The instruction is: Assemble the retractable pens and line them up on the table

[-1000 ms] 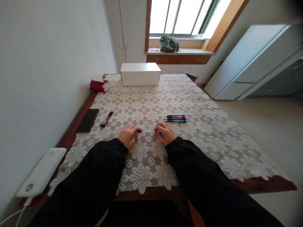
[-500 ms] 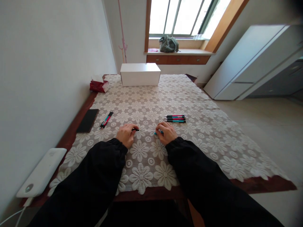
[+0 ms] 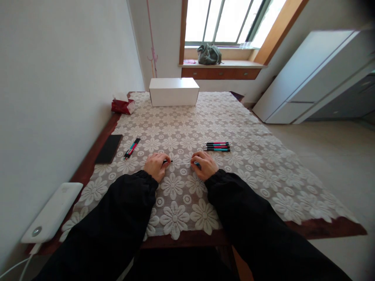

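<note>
My left hand pinches a small black pen part at the near middle of the table. My right hand is closed on a teal pen barrel. A thin white refill runs between the two pieces, just above the lace tablecloth. Both sleeves are black. Three assembled pens lie side by side just beyond my right hand. A pair of pens lies to the left, beyond my left hand.
A black phone lies at the table's left edge, a white power bank with a cable at the near left corner. A white box and a red tissue pack stand at the far end. White cabinets line the right side.
My hands have shifted slightly along the refill; the gap between the black part and the teal barrel has narrowed a little. Everything else on the table is unmoved.
</note>
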`<state>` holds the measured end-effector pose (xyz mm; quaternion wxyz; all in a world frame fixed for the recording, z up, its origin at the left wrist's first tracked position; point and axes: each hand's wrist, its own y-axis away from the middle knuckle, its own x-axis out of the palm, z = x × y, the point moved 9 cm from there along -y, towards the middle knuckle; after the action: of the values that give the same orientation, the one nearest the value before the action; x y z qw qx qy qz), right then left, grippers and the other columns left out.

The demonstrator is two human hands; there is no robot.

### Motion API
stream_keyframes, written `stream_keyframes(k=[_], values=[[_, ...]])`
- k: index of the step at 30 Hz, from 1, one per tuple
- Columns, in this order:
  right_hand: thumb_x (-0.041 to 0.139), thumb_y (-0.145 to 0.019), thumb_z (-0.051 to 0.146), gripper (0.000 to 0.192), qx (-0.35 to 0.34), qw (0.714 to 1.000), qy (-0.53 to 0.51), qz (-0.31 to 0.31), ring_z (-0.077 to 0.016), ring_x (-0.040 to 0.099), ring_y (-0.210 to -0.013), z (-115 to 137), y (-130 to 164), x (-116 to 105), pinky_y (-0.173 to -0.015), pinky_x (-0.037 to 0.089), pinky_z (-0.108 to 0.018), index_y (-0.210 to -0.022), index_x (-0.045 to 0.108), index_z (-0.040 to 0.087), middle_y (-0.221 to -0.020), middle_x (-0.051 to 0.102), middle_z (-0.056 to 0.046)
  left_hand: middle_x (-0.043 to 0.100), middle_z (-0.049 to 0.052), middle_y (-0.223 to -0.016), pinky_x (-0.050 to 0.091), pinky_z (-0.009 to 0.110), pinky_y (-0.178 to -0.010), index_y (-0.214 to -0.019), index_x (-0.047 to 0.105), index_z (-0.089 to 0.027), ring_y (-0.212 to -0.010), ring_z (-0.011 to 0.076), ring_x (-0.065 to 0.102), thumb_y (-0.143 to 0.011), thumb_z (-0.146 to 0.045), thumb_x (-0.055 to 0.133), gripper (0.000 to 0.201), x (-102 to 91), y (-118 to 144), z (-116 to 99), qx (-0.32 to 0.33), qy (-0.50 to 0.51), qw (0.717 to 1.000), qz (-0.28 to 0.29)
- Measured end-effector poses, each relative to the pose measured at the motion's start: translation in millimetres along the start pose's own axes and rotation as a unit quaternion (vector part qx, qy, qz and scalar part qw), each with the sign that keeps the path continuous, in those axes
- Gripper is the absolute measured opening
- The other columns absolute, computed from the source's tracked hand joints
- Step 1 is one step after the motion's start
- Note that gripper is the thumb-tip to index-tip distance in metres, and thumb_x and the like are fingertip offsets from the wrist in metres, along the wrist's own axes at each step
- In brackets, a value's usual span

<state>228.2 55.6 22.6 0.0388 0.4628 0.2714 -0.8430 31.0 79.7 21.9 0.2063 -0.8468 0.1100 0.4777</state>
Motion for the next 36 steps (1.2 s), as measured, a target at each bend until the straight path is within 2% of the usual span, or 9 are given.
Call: stream_keyframes(k=[5,7,12,24,36], values=[[0.061,-0.088,0.020,0.008,-0.012,1.000,-0.004,-0.007,-0.0248,0.058,-0.102,3,0,-1,-0.093,0.048,-0.042,-0.084,0.067,0.024,-0.107,0.066,-0.008,0.073,0.004,-0.106,0.045,0.042,-0.096,-0.093,0.068,-0.024,-0.106,0.0241,0.061,-0.095,-0.016,0.049,0.021,-3.9,1,-8,0.017,0.026,0.999,-0.010],[0.061,-0.088,0.020,0.008,-0.016,1.000,-0.005,-0.011,-0.0246,0.059,-0.102,4,0,-1,-0.093,0.049,-0.041,-0.084,0.068,0.023,-0.107,0.066,-0.008,0.072,0.004,-0.109,0.045,0.042,-0.098,-0.094,0.069,-0.023,-0.108,0.0241,0.061,-0.095,-0.022,0.051,0.018,-5.5,1,-12,0.026,0.037,0.999,-0.013],[0.062,-0.089,0.021,0.009,-0.023,1.000,-0.001,-0.014,-0.0242,0.059,-0.101,8,0,-2,-0.092,0.049,-0.040,-0.085,0.069,0.023,-0.107,0.066,-0.008,0.071,0.005,-0.113,0.046,0.045,-0.100,-0.089,0.070,-0.023,-0.111,0.0266,0.061,-0.085,-0.030,0.069,0.008,-2.3,3,-17,0.053,0.038,0.998,0.002],[0.062,-0.090,0.020,0.008,-0.043,0.999,-0.003,-0.011,-0.0234,0.060,-0.100,10,1,0,-0.090,0.051,-0.039,-0.086,0.069,0.023,-0.105,0.066,-0.008,0.072,0.005,-0.114,0.047,0.047,-0.099,-0.085,0.071,-0.023,-0.114,0.0277,0.061,-0.085,-0.026,0.066,0.006,-2.9,3,-14,0.047,0.027,0.998,-0.007],[0.067,-0.089,0.022,0.003,-0.057,0.998,0.006,0.036,-0.0245,0.059,-0.101,12,2,11,-0.091,0.049,-0.040,-0.089,0.069,0.024,-0.108,0.067,-0.007,0.071,0.004,-0.116,0.047,0.047,-0.101,-0.086,0.073,-0.025,-0.115,0.0274,0.060,-0.084,-0.028,0.069,0.005,0.7,4,-18,0.070,0.030,0.997,0.008]])
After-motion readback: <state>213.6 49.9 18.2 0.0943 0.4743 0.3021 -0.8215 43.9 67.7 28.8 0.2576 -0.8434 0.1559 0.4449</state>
